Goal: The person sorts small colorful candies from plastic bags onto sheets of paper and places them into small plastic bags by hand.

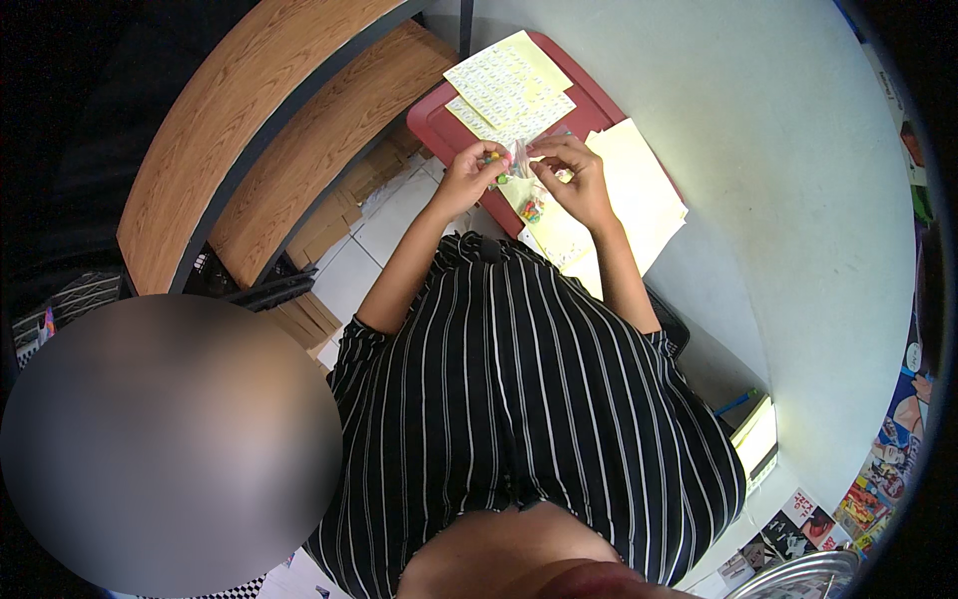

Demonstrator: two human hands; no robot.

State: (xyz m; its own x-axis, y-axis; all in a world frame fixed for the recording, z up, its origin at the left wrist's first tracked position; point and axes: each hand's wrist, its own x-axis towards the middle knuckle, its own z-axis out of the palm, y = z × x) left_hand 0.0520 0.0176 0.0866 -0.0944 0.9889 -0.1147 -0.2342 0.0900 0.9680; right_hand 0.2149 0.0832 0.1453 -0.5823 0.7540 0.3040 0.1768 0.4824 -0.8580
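Observation:
My left hand (469, 178) is closed, thumb against fingers, round some small colourful pieces (492, 157) in red, yellow and green. A small clear plastic bag (520, 163) spans the gap between my two hands. Its edge is pinched by the fingers of my right hand (574, 182). Just below the hands, another little clear bag of colourful pieces (533, 208) lies on pale yellow paper. I cannot tell whether the pieces at my left hand are loose or inside the bag.
Beneath the papers is a red surface with rounded corners (431, 118). Printed yellow sheets (507, 85) lie at its far end, plain yellow sheets (639, 195) on the right. Wooden shelves (289, 150) rise at the left, a pale wall (788, 200) at the right. A blurred round area covers the lower left.

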